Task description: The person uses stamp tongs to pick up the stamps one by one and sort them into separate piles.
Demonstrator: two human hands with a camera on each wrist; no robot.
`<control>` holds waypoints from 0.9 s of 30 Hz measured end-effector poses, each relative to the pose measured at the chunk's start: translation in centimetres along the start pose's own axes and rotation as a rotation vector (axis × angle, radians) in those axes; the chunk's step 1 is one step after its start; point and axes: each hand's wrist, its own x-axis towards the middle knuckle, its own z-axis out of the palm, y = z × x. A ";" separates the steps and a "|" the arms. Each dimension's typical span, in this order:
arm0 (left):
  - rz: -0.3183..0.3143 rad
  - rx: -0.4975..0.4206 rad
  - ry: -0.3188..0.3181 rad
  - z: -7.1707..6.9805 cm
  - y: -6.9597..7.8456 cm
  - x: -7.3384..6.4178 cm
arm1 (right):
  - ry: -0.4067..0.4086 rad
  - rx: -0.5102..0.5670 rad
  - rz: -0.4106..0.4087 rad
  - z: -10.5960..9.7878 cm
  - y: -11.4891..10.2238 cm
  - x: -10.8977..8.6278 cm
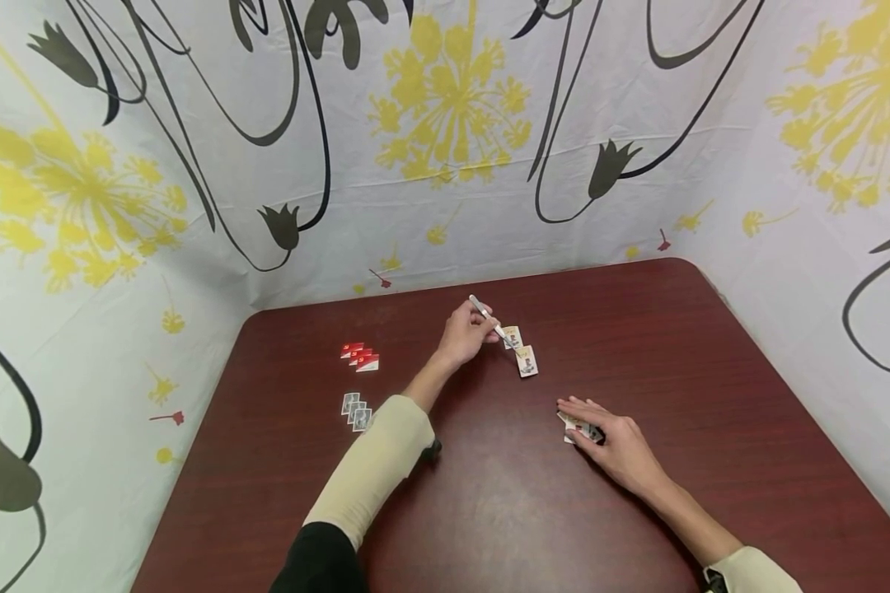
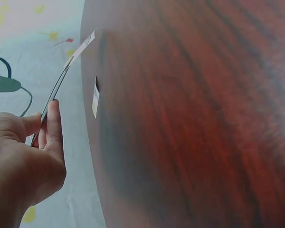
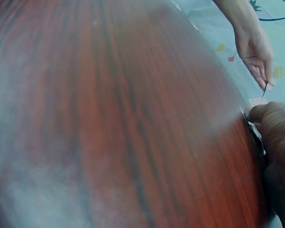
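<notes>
My left hand (image 1: 466,333) pinches a pair of tweezers (image 2: 56,89) between thumb and fingers. The tweezers' tips meet the edge of a small picture card (image 1: 526,361), which slants up from them in the left wrist view. Just behind it lies another pale picture card (image 1: 512,336). Nearer me and to the right, my right hand (image 1: 615,445) holds a small bunch of cards (image 1: 583,427) at the table, thumb on the near side and fingers across the far side. Its palm hides part of that bunch.
Three red-and-white cards (image 1: 360,357) lie overlapping at the left of the dark red table (image 1: 489,511). Closer to me, three grey-and-white cards (image 1: 356,412) overlap near the left forearm. A patterned white cloth (image 1: 445,222) hangs round the table's back and sides.
</notes>
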 end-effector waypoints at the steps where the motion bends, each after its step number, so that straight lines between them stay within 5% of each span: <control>1: 0.004 0.006 0.005 0.0 0.1 0.2 | 0.000 0.000 0.000 0.0 0.0 0.0; 27: 0.018 0.178 0.122 0.2 0.3 2.5 | 0.006 0.005 0.005 0.1 0.0 0.0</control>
